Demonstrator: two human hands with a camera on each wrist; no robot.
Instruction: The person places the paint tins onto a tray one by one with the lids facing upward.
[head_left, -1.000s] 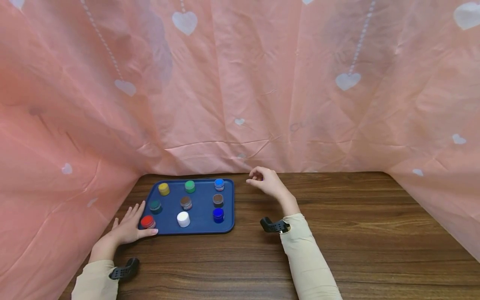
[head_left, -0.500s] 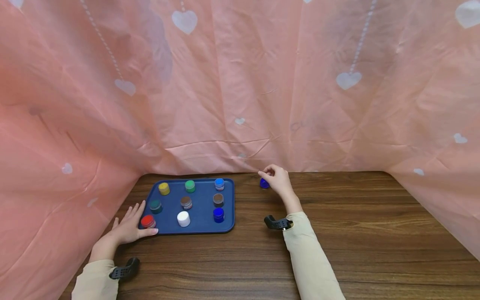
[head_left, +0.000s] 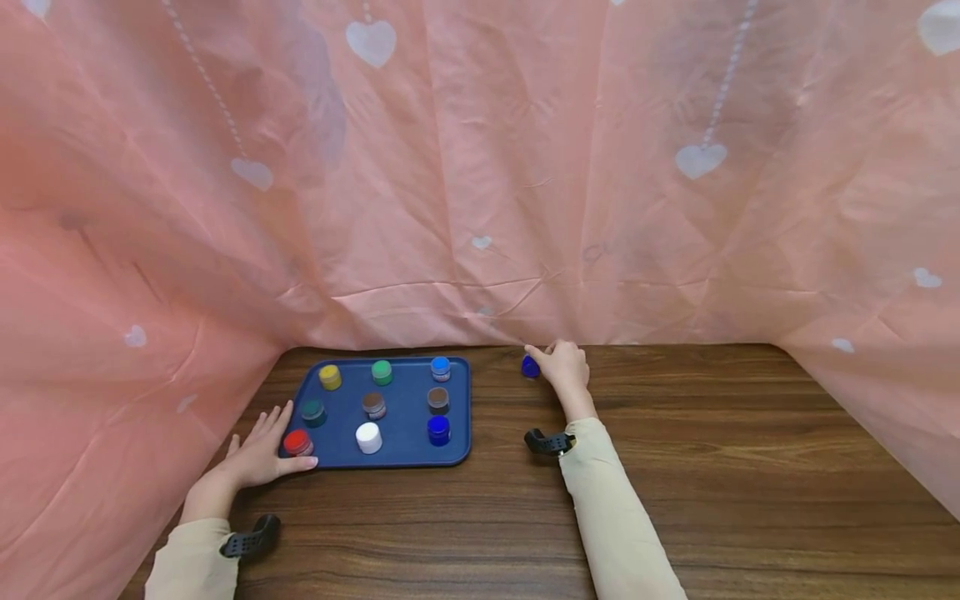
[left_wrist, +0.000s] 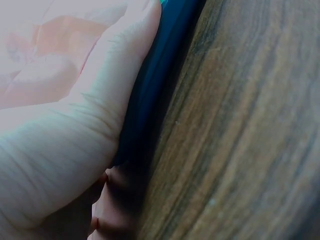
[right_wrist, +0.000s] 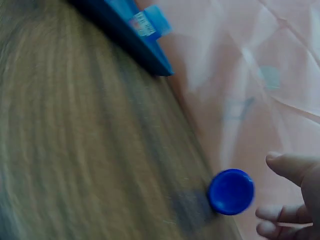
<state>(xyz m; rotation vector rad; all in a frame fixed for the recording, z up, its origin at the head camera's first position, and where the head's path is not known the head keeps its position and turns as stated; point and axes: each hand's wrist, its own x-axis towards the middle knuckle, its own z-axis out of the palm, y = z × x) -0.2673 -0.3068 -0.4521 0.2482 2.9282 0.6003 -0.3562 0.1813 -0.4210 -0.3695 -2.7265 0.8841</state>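
Note:
Near the back of the table stands a small round dark blue thing (head_left: 530, 367), a paint jar or just its lid. In the right wrist view the blue round top (right_wrist: 231, 191) shows beside the fingers, with a gap between them. My right hand (head_left: 564, 367) is just right of it, thumb and fingers apart and holding nothing. My left hand (head_left: 258, 454) rests at the near left corner of a blue tray (head_left: 405, 454), fingers spread along its left side and thumb along the near rim. Next to that thumb sits a red-lidded paint jar (head_left: 297, 442).
More small jars stand spaced out on the tray, among them a white jar (head_left: 368, 437), a yellow jar (head_left: 329, 377) and a dark blue jar (head_left: 438, 430). A pink curtain (head_left: 480, 208) hangs behind and at both sides of the wooden table (head_left: 712, 450).
My right hand has moved to the right, away from the small blue thing, which it mostly covered a second ago. The left hand and the tray have stayed put.

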